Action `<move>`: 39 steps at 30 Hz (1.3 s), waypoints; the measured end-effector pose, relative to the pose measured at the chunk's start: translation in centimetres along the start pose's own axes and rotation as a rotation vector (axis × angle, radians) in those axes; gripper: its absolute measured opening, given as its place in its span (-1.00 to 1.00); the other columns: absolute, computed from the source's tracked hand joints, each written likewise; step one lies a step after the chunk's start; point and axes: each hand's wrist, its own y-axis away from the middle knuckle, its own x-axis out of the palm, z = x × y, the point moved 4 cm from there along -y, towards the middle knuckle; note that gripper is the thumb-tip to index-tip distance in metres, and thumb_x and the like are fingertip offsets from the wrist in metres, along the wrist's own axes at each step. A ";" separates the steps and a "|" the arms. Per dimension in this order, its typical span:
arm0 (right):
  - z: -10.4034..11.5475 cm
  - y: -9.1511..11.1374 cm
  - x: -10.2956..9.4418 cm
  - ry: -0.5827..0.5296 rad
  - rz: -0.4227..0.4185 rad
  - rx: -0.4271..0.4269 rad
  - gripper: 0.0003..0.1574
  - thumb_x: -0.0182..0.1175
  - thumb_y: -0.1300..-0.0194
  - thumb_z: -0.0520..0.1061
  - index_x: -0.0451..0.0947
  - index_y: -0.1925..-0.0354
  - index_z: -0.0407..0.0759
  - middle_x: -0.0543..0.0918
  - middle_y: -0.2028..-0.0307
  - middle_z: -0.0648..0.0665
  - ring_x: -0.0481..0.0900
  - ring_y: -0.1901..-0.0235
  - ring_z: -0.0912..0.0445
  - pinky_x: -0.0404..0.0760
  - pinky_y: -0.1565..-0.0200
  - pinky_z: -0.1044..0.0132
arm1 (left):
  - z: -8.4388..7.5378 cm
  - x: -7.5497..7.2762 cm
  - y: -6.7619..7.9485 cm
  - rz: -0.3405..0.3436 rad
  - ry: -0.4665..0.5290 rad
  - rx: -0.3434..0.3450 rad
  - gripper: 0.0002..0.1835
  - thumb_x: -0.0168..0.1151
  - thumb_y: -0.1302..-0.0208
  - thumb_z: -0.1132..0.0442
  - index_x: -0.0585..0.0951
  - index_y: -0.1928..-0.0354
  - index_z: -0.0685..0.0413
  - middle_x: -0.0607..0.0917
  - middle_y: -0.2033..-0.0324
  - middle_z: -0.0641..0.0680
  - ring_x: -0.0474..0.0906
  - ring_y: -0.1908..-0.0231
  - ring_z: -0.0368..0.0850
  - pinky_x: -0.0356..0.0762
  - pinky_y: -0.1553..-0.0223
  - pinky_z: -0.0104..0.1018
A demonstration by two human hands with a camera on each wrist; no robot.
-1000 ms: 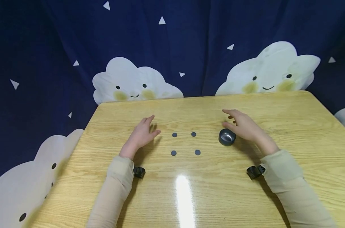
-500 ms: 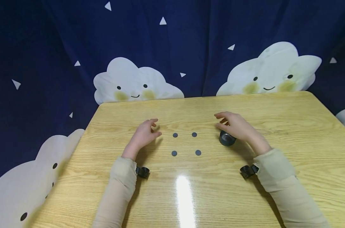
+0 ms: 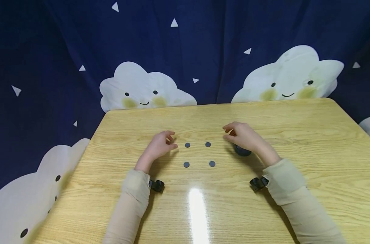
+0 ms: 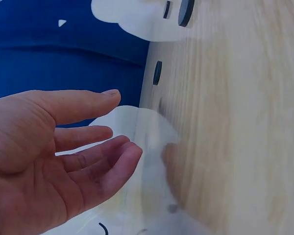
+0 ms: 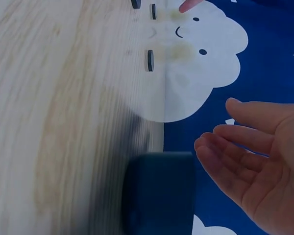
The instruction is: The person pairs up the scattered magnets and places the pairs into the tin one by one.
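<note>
In the head view, the left hand (image 3: 158, 146) hangs over the wooden table (image 3: 233, 210), its fingers loosely bent and the thumb apart from them. Just beyond those fingertips lies the near-left disc (image 3: 187, 145), one of four dark discs set in a rough square between the two hands. The right hand (image 3: 243, 136) has its thumb and fingers apart too, and the dark bowl (image 3: 243, 152) stands below its thumb and palm, partly hidden.

In the left wrist view, three discs show above and to the right of the thumb tip, well clear of it; the blue curtain is behind the fingers.

In the right wrist view, the blurred bowl sits below and left of the gently curved fingertips, a gap showing between.
</note>
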 end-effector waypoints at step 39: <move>2.8 -1.1 4.1 0.032 0.247 0.091 -0.42 0.11 -0.25 -0.13 0.31 -0.16 -0.40 0.61 0.29 -0.18 0.45 0.46 0.11 0.42 0.34 0.25 | -2.3 2.7 -0.5 0.093 -0.034 0.054 -0.55 0.29 -0.08 0.22 0.52 -0.03 0.23 0.60 0.25 0.11 0.49 0.25 -0.07 0.44 0.20 -0.25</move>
